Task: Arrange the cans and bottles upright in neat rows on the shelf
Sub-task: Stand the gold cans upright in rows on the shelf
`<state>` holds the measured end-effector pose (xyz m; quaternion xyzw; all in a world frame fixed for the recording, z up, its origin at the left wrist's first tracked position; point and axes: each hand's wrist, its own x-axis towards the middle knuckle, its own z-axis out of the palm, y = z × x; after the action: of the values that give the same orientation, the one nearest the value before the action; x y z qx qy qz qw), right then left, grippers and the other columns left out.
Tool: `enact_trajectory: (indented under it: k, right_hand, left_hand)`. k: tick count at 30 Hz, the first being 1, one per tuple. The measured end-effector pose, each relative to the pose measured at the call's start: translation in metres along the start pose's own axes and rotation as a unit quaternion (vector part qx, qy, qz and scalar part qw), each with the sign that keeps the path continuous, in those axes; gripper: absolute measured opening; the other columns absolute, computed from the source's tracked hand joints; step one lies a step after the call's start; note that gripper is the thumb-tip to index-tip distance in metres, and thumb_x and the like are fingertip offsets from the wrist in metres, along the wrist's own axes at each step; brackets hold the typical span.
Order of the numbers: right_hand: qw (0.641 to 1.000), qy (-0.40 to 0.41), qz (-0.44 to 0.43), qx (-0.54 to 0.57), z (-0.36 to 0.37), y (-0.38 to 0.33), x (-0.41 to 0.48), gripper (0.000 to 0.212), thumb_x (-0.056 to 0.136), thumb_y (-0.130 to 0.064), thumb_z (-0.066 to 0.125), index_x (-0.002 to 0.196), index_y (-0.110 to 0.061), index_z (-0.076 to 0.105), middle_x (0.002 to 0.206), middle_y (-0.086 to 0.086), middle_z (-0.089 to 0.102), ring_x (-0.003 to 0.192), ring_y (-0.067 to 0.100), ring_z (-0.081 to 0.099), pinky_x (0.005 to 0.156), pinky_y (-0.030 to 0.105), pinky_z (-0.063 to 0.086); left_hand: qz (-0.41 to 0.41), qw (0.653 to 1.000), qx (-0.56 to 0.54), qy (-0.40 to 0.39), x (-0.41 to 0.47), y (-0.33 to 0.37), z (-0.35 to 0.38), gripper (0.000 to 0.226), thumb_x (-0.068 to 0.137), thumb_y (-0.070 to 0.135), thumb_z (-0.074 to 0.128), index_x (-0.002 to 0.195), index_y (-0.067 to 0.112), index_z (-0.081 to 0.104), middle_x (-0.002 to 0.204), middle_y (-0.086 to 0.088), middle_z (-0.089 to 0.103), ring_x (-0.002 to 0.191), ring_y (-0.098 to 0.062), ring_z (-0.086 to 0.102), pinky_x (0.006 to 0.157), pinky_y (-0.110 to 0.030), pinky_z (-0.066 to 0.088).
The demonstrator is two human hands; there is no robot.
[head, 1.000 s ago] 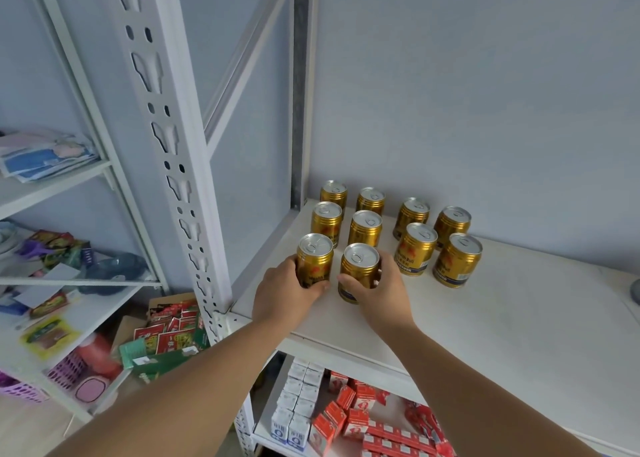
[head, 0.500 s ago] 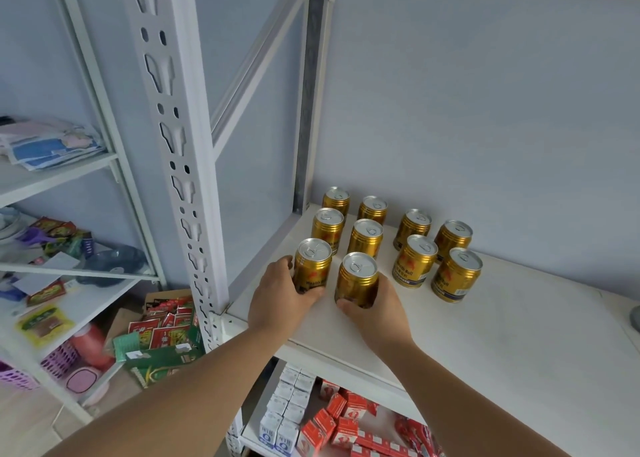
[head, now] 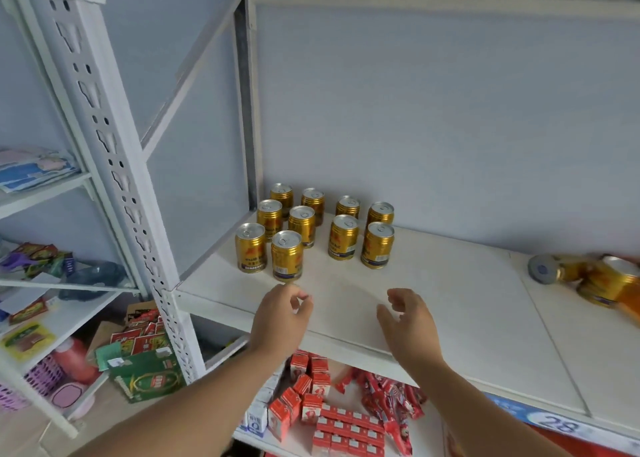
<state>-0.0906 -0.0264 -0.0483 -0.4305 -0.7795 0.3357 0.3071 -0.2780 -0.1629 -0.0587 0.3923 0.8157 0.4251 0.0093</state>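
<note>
White shelf (head: 450, 311): ten gold cans (head: 343, 236) are stood upright in rows at far left, tipped cans (head: 595, 280) at far right. Over the near edge, left hand (head: 280, 318) and right hand (head: 408, 321) are held empty, fingers loosely curled. Judged between placements; a reach right is called for next.

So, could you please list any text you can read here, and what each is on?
"28": on the blue tag along the shelf front edge.
Gold cans: label print too blurred to read.
Red cartons and green packet below: print too small to read.
</note>
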Motion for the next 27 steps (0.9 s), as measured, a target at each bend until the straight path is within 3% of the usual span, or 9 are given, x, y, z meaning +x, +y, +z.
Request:
enact_trajectory:
  k: [6,12,22,27]
  right_hand:
    - [0.998,0.050,0.030,0.009,-0.089,0.061,-0.031,0.027,0.092,-0.022,0.064,0.118,-0.019,0.061,0.109,-0.006,0.061,0.100,0.010,0.058,0.082,0.024,0.043]
    - [0.993,0.090,0.079,0.004,-0.143,0.105,-0.050,0.026,0.091,-0.024,0.063,0.117,-0.024,0.060,0.106,-0.011,0.061,0.095,0.000,0.056,0.071,0.015,0.040]
    - [0.980,0.160,0.116,-0.012,-0.212,0.143,-0.030,0.020,0.089,-0.024,0.066,0.109,-0.024,0.060,0.102,-0.008,0.061,0.093,0.006,0.057,0.072,0.020,0.041]
    - [0.966,0.207,0.152,-0.019,-0.245,0.166,-0.015,0.029,0.089,-0.027,0.068,0.115,-0.022,0.058,0.108,-0.006,0.062,0.093,0.008,0.058,0.067,0.016,0.040]
  left_hand:
    - [0.001,0.994,-0.059,-0.090,-0.044,0.078,0.060,0.009,0.096,0.037,0.064,0.093,0.029,0.065,0.088,0.014,0.068,0.082,-0.003,0.063,0.069,-0.023,0.050]
    - [0.031,0.986,-0.072,-0.145,-0.071,0.135,0.110,0.008,0.097,0.039,0.063,0.091,0.034,0.063,0.084,0.018,0.067,0.078,0.000,0.063,0.065,-0.018,0.046]
    - [0.087,0.966,-0.085,-0.230,-0.024,0.202,0.185,0.008,0.094,0.040,0.065,0.090,0.034,0.063,0.087,0.016,0.068,0.081,-0.002,0.063,0.070,-0.025,0.051]
    - [0.107,0.955,-0.076,-0.266,-0.004,0.228,0.224,0.010,0.092,0.043,0.065,0.092,0.034,0.061,0.090,0.016,0.065,0.084,-0.002,0.061,0.070,-0.024,0.047]
